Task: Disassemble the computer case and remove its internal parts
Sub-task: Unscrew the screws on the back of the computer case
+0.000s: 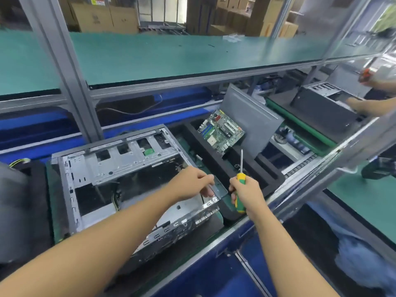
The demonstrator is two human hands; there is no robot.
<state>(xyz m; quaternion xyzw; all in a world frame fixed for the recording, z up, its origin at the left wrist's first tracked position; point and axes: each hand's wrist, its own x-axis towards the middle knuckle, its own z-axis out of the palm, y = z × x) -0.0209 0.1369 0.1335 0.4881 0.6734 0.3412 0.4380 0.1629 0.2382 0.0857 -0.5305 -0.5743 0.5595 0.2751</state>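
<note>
The open computer case point(102, 166) lies on its side on the conveyor, its bare metal frame showing inside. My left hand point(192, 184) grips a flat metal bracket point(219, 188) at the case's right rear corner. Just to the right, my right hand point(246, 192) holds a screwdriver point(241, 168) with a yellow and green handle, its shaft pointing up. A green motherboard point(221, 131) rests tilted in a black foam tray point(216, 166) beyond the hands. A grey side panel point(250, 118) leans behind the board.
A green shelf point(171, 54) on aluminium posts point(70, 82) hangs over the conveyor. A second dark case point(325, 103) stands at the far right, with another person's hand point(360, 105) on it. A dark unit point(17, 209) sits at the left edge.
</note>
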